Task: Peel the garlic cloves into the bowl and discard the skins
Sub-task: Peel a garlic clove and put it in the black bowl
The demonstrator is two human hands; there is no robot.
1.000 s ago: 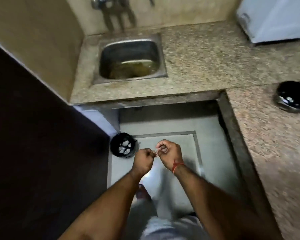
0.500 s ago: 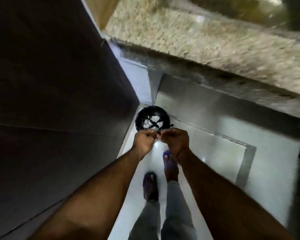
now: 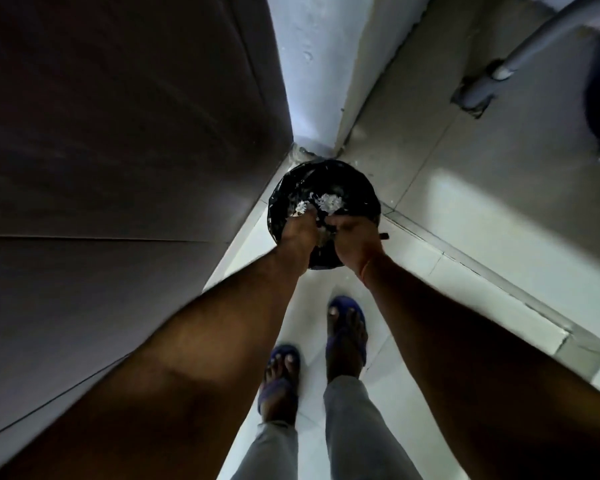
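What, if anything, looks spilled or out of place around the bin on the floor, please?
Nothing stands out. The white skins lie inside the black-lined bin, and both hands, left hand and right hand, are over it. A few pale specks on the floor by the rim are too small to identify.

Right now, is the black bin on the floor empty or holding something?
Holding something: white scraps lie inside the black-lined bin; what they are, cannot tell.

A black bin (image 3: 357,188) is set on the pale tiled floor (image 3: 465,216) in a corner; two sandalled feet (image 3: 347,327) are planted nearby.
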